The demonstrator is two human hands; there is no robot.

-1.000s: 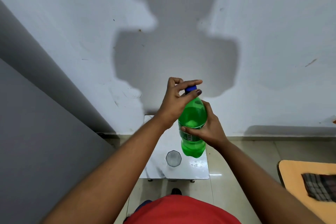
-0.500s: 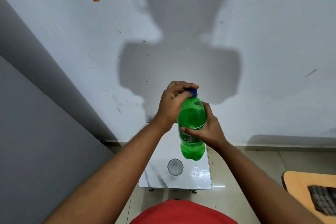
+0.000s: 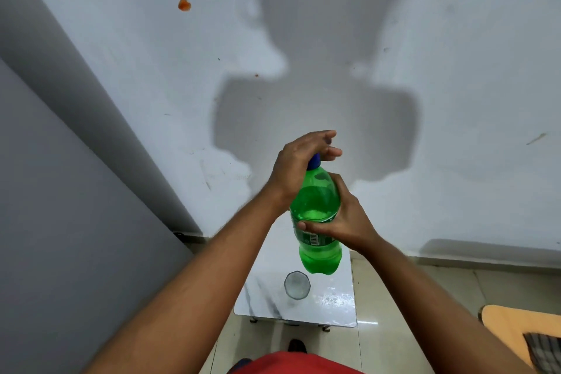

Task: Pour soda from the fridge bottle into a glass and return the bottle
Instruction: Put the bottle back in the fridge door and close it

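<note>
I hold a green soda bottle [image 3: 315, 215] upright in the air above a small white marble-pattern table [image 3: 331, 307]. My right hand [image 3: 343, 218] wraps the bottle's middle at the label. My left hand [image 3: 299, 161] sits over the top, palm and fingers around the blue cap [image 3: 314, 161], fingertips spread past it. An empty clear glass [image 3: 297, 285] stands on the table, just below and left of the bottle's base.
A white wall rises straight ahead with my shadow on it. A grey surface [image 3: 60, 222] fills the left side. An orange-topped piece of furniture [image 3: 516, 325] with a checked cloth [image 3: 546, 352] sits low at the right. Tiled floor surrounds the table.
My left hand has turned on the cap, with its fingers now stretched out past it. The view has tilted down a little; the bottle stays in my right hand.
</note>
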